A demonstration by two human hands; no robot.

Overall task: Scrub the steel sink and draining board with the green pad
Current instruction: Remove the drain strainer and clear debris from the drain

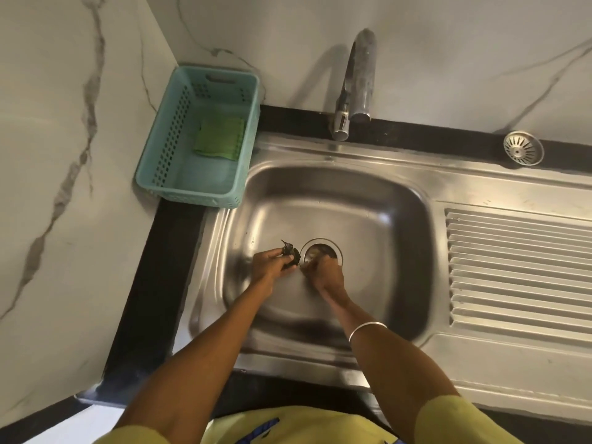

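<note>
Left hand (272,262): low in the sink basin (378,219), centre of the frame, fingers curled round a small dark clump of debris (291,255), just left of the drain opening (322,253).
Right hand (323,274): at the lower edge of the drain opening, fingertips down at its rim; grip state not discernible, fingers hidden behind the knuckles. Thin silver bangle (366,330) on the right wrist.
Green pad (220,137): flat on the floor of a teal plastic basket (160,155), upper left of the frame, on the black counter (150,283) beside the basin; well apart from both hands, untouched.
Draining board (519,270): ribbed, right of the frame.
Tap (357,81): top centre, above the basin.
Drain strainer (522,152): loose on the counter, upper right.
</note>
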